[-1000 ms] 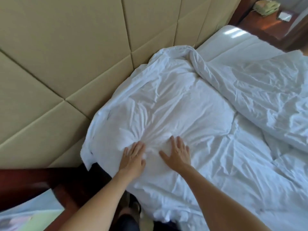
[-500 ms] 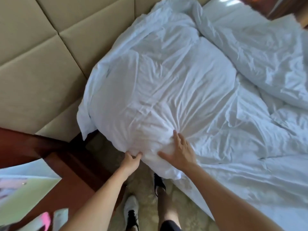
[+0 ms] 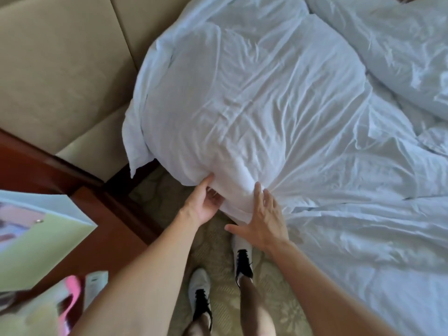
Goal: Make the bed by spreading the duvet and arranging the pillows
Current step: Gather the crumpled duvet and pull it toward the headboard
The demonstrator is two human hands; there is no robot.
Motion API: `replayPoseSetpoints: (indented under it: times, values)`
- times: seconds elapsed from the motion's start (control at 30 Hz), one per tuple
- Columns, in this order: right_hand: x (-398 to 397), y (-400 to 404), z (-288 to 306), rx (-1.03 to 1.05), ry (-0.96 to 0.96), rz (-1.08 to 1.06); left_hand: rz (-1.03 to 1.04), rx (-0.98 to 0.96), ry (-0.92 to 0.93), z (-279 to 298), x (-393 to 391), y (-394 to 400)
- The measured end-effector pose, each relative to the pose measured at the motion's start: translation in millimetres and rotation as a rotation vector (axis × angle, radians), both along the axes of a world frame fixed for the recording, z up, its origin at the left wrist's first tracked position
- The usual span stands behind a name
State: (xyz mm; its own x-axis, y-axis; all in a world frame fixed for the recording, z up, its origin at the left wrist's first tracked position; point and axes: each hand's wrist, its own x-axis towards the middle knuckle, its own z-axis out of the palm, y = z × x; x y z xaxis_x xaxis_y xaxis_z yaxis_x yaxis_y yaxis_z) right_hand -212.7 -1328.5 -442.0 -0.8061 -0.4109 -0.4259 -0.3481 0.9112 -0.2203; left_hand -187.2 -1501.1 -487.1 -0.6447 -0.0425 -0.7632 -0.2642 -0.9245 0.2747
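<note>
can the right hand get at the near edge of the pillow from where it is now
Probably yes. The right hand lies open with its fingertips already on the white fabric at the pillow's near edge, beside the left hand, which grips that edge from below. Nothing lies between them.

Wall: we see a padded beige headboard panel [image 3: 60,69] with stitched seams, filling the upper left.
Floor: we stand on pale patterned carpet [image 3: 218,251].
Furniture: a dark reddish wooden nightstand [image 3: 109,229] sits just beside the headboard, carrying a pale green folder [image 3: 36,238].
Light: soft daylight brightens the upper right.
</note>
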Motion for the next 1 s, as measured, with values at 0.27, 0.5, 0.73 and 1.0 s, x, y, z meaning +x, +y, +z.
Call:
replayPoseSetpoints:
  times: [0.27, 0.5, 0.73, 1.0]
  values:
    - [-49, -7, 2, -0.116, 0.024, -0.262, -0.236, -0.192, -0.184, -24, 5, 29]
    - [-61, 6, 8, -0.228, -0.159, -0.392, -0.133, -0.047, 0.019, -38, 10, 52]
    - [-48, 16, 43, -0.175, -0.247, -0.177, 0.078, 0.036, 0.158, 4, 22, 43]
    - [23, 25, 16, -0.059, 0.131, 0.148, 0.253, -0.161, 0.265, 45, 69, 34]
